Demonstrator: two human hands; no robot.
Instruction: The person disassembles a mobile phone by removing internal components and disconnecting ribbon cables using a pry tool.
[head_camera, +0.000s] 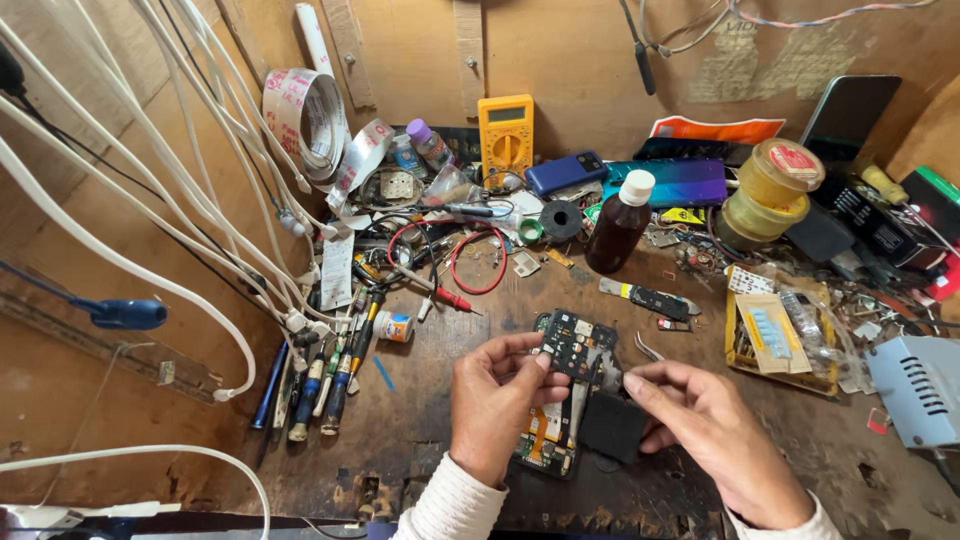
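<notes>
Circuit board, dark, sits above the opened phone, pinched at its left edge in the left hand grip; right hand closes thumb and forefinger at its right edge; brown bottle stands beyond the phone on the tabletop.

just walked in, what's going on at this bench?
A person is working on an opened phone held over a cluttered wooden workbench. The left hand grips the phone and pinches a black circuit board at its top. The right hand pinches near the board's right edge, beside a black square part. A yellow multimeter, a brown bottle and a row of screwdrivers lie untouched around them.
</notes>
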